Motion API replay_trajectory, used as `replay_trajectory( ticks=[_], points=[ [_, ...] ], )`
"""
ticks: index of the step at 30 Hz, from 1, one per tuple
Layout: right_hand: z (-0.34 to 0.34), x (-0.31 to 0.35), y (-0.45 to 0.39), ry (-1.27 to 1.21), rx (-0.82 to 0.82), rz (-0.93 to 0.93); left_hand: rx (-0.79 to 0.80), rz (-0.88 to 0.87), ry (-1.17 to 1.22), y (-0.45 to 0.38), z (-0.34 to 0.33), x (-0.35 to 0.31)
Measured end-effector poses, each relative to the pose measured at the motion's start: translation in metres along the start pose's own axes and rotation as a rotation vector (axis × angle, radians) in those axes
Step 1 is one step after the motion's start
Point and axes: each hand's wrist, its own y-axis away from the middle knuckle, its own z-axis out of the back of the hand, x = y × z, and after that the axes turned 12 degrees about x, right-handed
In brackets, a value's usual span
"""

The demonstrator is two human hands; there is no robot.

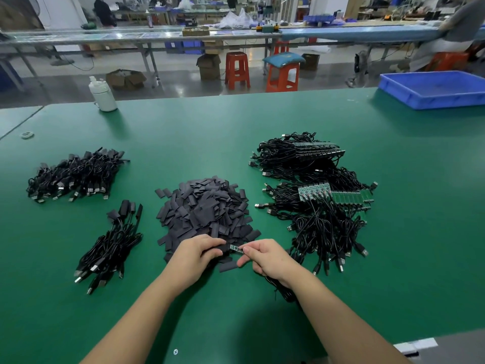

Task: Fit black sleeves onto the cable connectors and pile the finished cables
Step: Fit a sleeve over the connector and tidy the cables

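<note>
Fingers (210, 243) of the left hand (195, 254) are curled round a black sleeve (223, 250) at the near edge of the sleeve heap (207, 208); the mouth of the sleeve is presented toward the right. Just right of it, still at the heap's near edge, a small green connector board (235, 247) is seen partly bare, its left end apparently entered. Further right, the right hand (265, 256) is pinching the board's cable end, the cable (282, 290) trailing under the wrist. Judgement: the sleeve should be kept flat and in line with the board, pushed straight, not skewed, until the green is covered. Finished cables (110, 248) are piled left of the heap.
</note>
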Motion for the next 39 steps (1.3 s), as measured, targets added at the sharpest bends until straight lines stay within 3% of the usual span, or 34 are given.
replay_trajectory(
  ticks=[14,28,39],
  points=[
    [0.001,-0.005,0.0,0.007,0.013,0.025,-0.027,0.019,0.061,-0.001,-0.011,0.002],
    [0.003,-0.006,0.0,0.037,0.039,-0.002,0.014,0.062,-0.073,-0.004,-0.01,0.004],
    [0.001,0.0,0.002,0.037,0.068,-0.036,0.091,-0.06,-0.142,-0.002,-0.004,0.003]
  ],
)
